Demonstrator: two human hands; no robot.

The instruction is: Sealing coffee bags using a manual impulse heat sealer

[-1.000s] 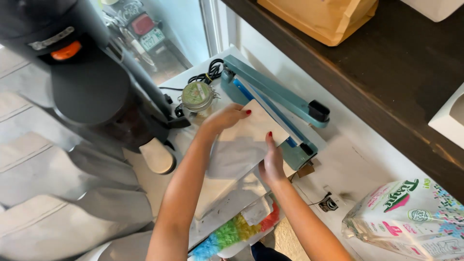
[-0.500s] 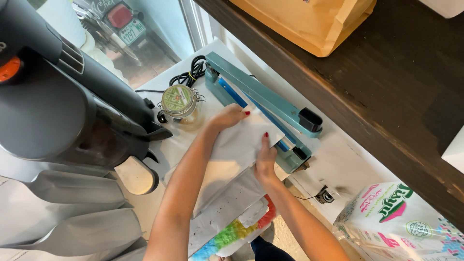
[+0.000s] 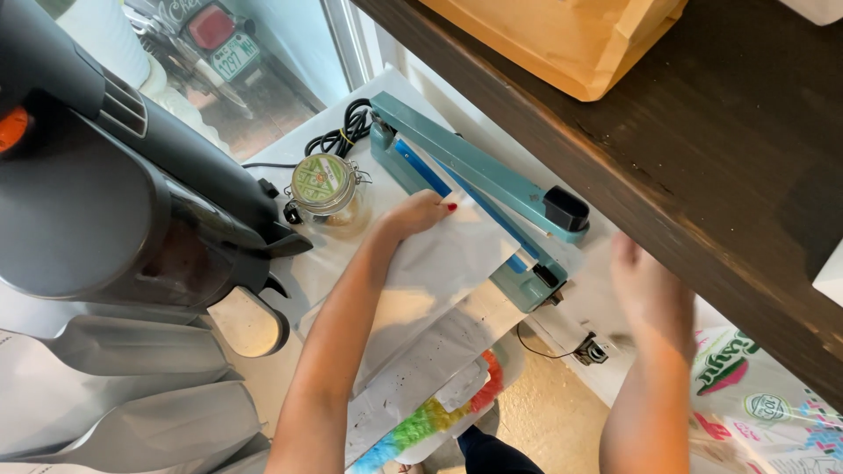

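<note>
My left hand presses on the top edge of a pale paper pouch that lies with its mouth across the bar of a teal heat sealer. The sealer's arm stands raised, its black knob at the near end. My right hand is blurred in the air to the right of the sealer, fingers spread, holding nothing.
A small glass jar with a green lid stands left of the sealer beside a coiled black cord. A big black grinder fills the left. A dark wooden shelf overhangs the sealer. A printed plastic pack lies at right.
My right hand has let go of the pouch and swung out to the right. My left hand stays on the pouch at the sealer.
</note>
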